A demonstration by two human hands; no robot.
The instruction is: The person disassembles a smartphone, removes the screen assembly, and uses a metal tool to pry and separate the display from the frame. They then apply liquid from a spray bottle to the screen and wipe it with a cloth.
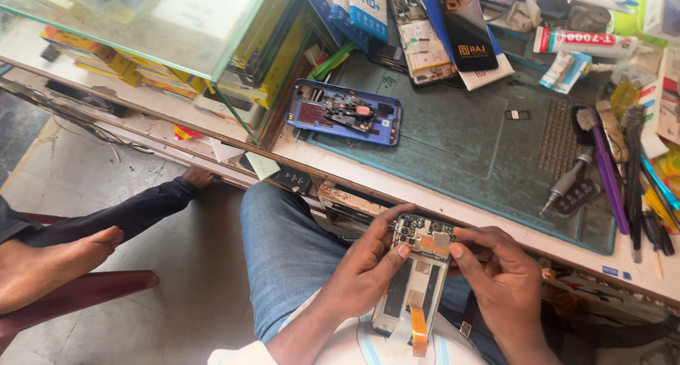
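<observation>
My left hand (365, 266) and my right hand (503, 276) hold an opened phone (418, 273) over my lap, its back cover off and circuit board showing. An orange flex ribbon (419, 329) hangs from its lower end. Both thumbs press near the top of the board. On the bench above lies a blue phone back housing (343, 113) with parts inside, on the edge of a green work mat (460, 152).
A screwdriver (567, 184), brushes and tweezers (627, 167) lie at the mat's right. A glue tube (584, 43), packaged parts and another open phone (421, 36) sit at the back. A glass counter (156, 25) stands left. Another person's bare foot (49, 266) rests on a red chair.
</observation>
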